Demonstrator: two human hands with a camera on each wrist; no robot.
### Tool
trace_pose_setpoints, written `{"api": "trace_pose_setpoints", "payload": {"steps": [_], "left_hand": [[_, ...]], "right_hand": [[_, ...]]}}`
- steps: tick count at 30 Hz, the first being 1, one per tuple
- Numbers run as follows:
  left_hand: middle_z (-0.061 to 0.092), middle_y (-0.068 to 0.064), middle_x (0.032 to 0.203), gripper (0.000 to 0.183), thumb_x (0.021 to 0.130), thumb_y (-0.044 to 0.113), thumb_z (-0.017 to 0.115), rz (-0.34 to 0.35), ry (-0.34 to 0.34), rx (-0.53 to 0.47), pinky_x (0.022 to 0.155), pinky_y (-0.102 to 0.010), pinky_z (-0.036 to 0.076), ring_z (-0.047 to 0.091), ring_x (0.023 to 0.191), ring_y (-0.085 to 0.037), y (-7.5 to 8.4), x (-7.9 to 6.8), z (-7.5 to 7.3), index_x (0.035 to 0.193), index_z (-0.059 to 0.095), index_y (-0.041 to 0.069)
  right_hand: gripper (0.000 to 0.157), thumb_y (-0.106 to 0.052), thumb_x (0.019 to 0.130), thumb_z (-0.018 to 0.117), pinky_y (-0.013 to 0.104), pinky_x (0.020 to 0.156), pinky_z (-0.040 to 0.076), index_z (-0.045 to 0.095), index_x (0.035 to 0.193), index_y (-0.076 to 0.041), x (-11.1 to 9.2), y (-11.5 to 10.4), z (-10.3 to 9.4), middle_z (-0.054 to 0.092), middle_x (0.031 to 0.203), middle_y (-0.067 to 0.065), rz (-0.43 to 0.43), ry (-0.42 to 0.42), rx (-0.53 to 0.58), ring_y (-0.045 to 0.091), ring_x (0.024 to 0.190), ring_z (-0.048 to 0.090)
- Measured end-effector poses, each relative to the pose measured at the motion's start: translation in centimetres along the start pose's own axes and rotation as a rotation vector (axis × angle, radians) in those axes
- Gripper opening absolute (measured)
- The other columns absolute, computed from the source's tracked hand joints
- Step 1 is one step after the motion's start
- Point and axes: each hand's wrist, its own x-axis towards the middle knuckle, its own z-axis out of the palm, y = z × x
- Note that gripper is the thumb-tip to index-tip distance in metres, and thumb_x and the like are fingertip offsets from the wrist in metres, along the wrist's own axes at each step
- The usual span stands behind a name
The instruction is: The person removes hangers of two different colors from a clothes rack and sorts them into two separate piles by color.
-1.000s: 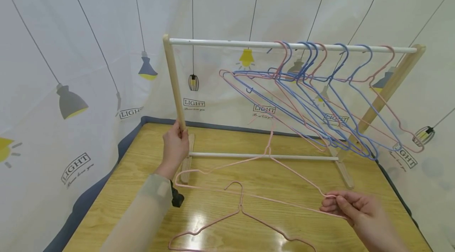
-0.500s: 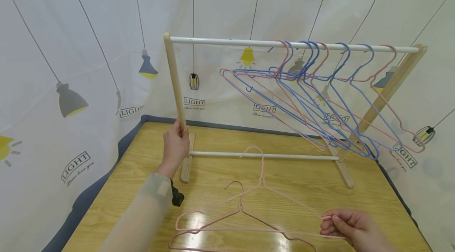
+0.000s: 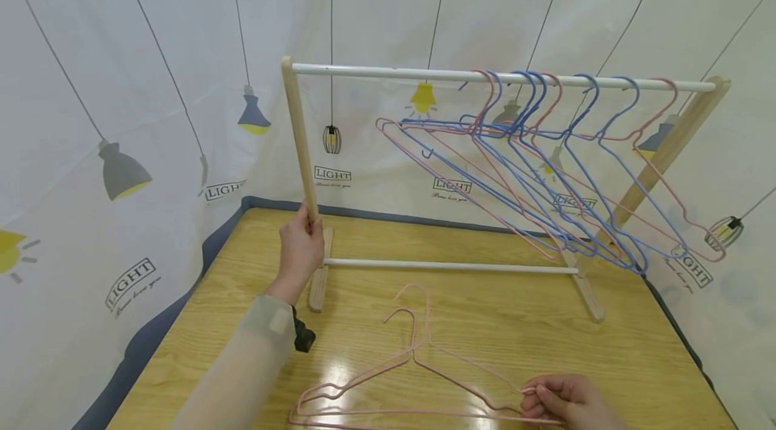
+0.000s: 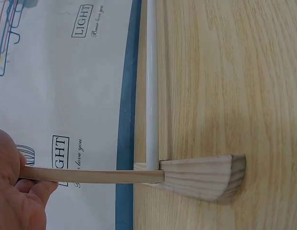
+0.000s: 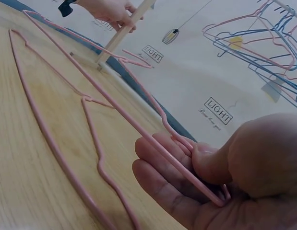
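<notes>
My left hand (image 3: pixel 301 244) grips the left wooden upright (image 3: pixel 300 140) of a hanger rack, low down near its foot. In the left wrist view the fingers (image 4: pixel 41 190) and thumb close round that upright. My right hand (image 3: pixel 566 400) pinches one end of a pink clothes hanger (image 5: pixel 114 103) between thumb and fingers. That hanger is held over the table, its hook pointing up and left. Just below lies a second pink hanger (image 3: pixel 413 335) on the table, partly overlapped by the held one in the head view.
Several blue and pink hangers (image 3: pixel 570 154) hang from the right half of the rack's white top rail (image 3: pixel 388 72). A lower white bar (image 3: pixel 448 265) joins the feet. The wooden table (image 3: pixel 230 282) meets a lamp-printed cloth (image 3: pixel 182 46) behind.
My right hand has moved down and left toward the table with the pink hanger, which now overlaps the lying one. The left hand keeps its hold on the upright.
</notes>
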Motion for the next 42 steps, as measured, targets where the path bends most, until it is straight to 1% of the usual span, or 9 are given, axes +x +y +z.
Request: {"api": "trace_pose_setpoints", "payload": {"steps": [5,7,15,18,23,26,31,38,42], "left_hand": [[0.073,-0.027,0.112,0.026,0.106,-0.001,0.059,0.005,0.007,0.002,0.067,-0.045,0.057,0.072,0.086,-0.032,-0.1,0.1,0.1,0.132,0.064,0.001],[0.073,-0.027,0.111,0.026,0.106,-0.002,0.060,0.010,0.010,0.001,0.068,-0.046,0.057,0.072,0.086,-0.033,-0.1,0.2,0.2,0.131,0.064,0.001],[0.073,-0.028,0.112,0.023,0.106,-0.002,0.060,-0.002,0.007,-0.013,0.070,-0.046,0.058,0.073,0.090,-0.033,0.0,0.1,0.2,0.128,0.064,-0.001],[0.073,-0.026,0.112,0.020,0.106,-0.001,0.059,-0.006,0.004,-0.006,0.069,-0.045,0.059,0.072,0.090,-0.032,0.0,0.1,0.1,0.126,0.065,-0.001],[0.073,-0.026,0.112,0.020,0.107,0.001,0.058,-0.008,0.000,0.002,0.068,-0.043,0.058,0.072,0.087,-0.031,0.0,0.2,0.1,0.127,0.064,0.000],[0.073,-0.026,0.112,0.021,0.108,0.001,0.058,-0.011,0.000,-0.002,0.067,-0.044,0.058,0.072,0.085,-0.032,0.0,0.1,0.1,0.127,0.064,0.000],[0.073,-0.026,0.113,0.022,0.107,0.000,0.058,-0.015,0.007,-0.011,0.069,-0.045,0.058,0.073,0.090,-0.036,0.1,0.1,0.1,0.128,0.064,-0.001],[0.073,-0.025,0.112,0.022,0.108,0.002,0.058,-0.026,0.002,-0.004,0.067,-0.043,0.058,0.072,0.085,-0.031,0.0,0.2,0.1,0.129,0.064,-0.001],[0.073,-0.024,0.111,0.022,0.108,0.002,0.057,-0.027,0.002,-0.003,0.066,-0.042,0.057,0.071,0.083,-0.030,-0.1,0.1,0.1,0.128,0.064,-0.002]], "right_hand": [[0.034,0.004,0.112,0.043,0.030,0.088,0.059,0.043,0.120,0.037,0.4,0.9,0.2,0.077,0.111,0.007,0.006,-0.006,0.022,0.017,0.101,0.074],[0.040,0.003,0.112,0.045,0.031,0.088,0.059,0.034,0.120,0.041,0.5,1.1,0.4,0.076,0.110,0.008,0.036,0.013,0.034,0.017,0.100,0.074],[0.030,0.011,0.109,0.042,0.032,0.084,0.060,0.038,0.115,0.041,1.2,1.8,1.8,0.076,0.103,0.013,0.043,0.099,-0.054,0.015,0.094,0.075],[0.025,0.014,0.106,0.044,0.031,0.080,0.061,0.047,0.111,0.038,1.4,1.6,2.3,0.076,0.098,0.019,0.035,0.143,-0.194,0.013,0.091,0.075],[0.018,0.009,0.104,0.055,0.022,0.077,0.058,0.069,0.108,0.022,1.6,0.6,3.0,0.078,0.097,0.018,-0.013,0.246,-0.713,0.004,0.094,0.071],[0.019,0.003,0.105,0.060,0.018,0.080,0.054,0.074,0.112,0.014,1.7,-0.3,3.6,0.079,0.101,0.015,0.003,0.338,-0.907,0.004,0.099,0.070],[0.020,0.004,0.105,0.058,0.015,0.083,0.052,0.075,0.115,0.009,2.0,-1.9,4.7,0.079,0.105,0.015,0.008,0.502,-0.904,0.005,0.101,0.071],[0.026,-0.001,0.110,0.053,0.015,0.087,0.051,0.072,0.128,0.005,2.5,-5.0,5.7,0.077,0.119,0.012,0.141,0.694,-0.739,0.008,0.107,0.070],[0.029,-0.005,0.113,0.050,0.013,0.087,0.051,0.069,0.132,0.004,2.8,-6.8,5.8,0.075,0.123,0.013,0.035,0.717,-0.767,0.004,0.109,0.068]]}}
